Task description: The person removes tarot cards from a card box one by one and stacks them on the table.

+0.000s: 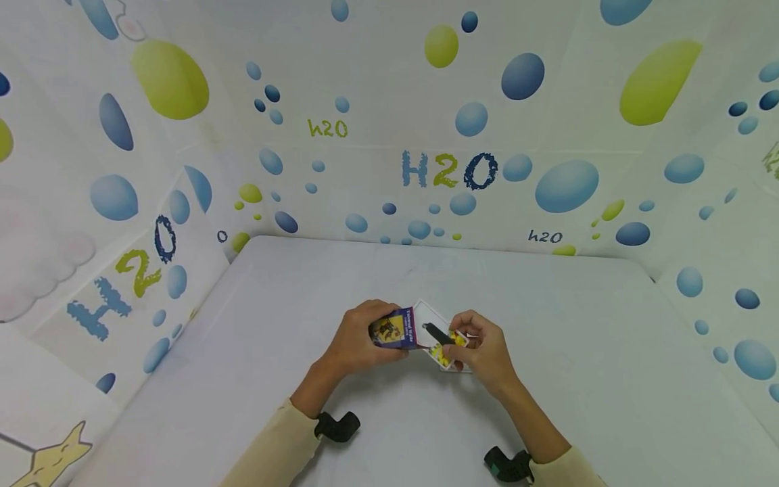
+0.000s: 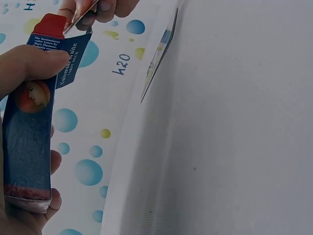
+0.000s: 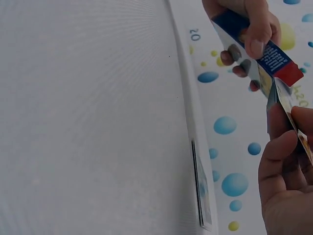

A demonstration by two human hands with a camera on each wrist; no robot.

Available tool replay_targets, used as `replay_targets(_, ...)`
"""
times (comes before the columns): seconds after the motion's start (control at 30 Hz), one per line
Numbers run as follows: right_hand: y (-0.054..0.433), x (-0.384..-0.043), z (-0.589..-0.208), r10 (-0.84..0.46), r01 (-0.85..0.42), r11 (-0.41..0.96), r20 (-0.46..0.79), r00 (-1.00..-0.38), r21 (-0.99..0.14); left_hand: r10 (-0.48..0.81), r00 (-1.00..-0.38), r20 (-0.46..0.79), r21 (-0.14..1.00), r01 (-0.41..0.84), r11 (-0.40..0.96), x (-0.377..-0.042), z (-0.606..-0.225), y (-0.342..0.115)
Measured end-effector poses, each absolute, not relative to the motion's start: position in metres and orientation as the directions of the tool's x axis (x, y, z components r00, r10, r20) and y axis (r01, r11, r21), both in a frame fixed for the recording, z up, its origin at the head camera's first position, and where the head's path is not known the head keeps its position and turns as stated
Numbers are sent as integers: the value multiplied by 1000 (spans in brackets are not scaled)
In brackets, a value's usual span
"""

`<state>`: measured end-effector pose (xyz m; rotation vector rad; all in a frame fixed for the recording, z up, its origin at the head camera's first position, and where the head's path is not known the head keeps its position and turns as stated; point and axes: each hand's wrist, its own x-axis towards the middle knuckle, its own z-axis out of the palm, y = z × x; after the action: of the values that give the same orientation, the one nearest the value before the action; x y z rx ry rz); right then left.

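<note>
A blue tarot card box (image 1: pixel 392 329) lies in the grip of my left hand (image 1: pixel 359 338), tilted, with its mouth toward the right. In the left wrist view its red tab (image 2: pixel 50 25) and lettered flap (image 2: pixel 73 61) stand open, and the left thumb presses along the narrow side. My right hand (image 1: pixel 483 348) pinches tarot cards (image 3: pixel 287 105) between thumb and fingers right at the box's mouth. A picture with yellow and black (image 1: pixel 439 333) shows on the card face in the head view. Below the hands, a few flat cards (image 3: pixel 201 188) lie on the table.
The white-covered table (image 1: pixel 304 284) spreads around both hands. Behind it hangs a white backdrop (image 1: pixel 365 74) printed with blue and green drops and H2O lettering. A black wrist camera mount (image 1: pixel 338 427) sits at the left wrist, another (image 1: pixel 508 465) at the right.
</note>
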<state>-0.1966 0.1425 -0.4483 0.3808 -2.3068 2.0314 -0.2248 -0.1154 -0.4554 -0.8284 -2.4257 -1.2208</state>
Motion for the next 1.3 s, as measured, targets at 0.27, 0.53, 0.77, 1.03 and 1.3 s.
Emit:
replay_targets(0.27,144,-197,-451,-180,-296,158,267,-947,-942,390,-803,451,643,595,482,-223,-455,-112)
replay_targets(0.53,146,-197,-452,-258,-326,120,288,-922,-938,457,-783,422,651,613,447,-224,-455,-112)
replay_targets(0.77,149,-197,-452,-316,-340,135,285,-905,-931,479,-773,416,643,622,446,-224,-456,-111)
replay_targets(1.03,153,-201,-452,-346,-365,135,301,-889,-921,477,-784,397,636,609,473,-224,-456,-110)
replay_targets(1.3,153,-200,-451,-330,-331,163,265,-906,-929,452,-797,400,635,597,491,-223,-458,-114)
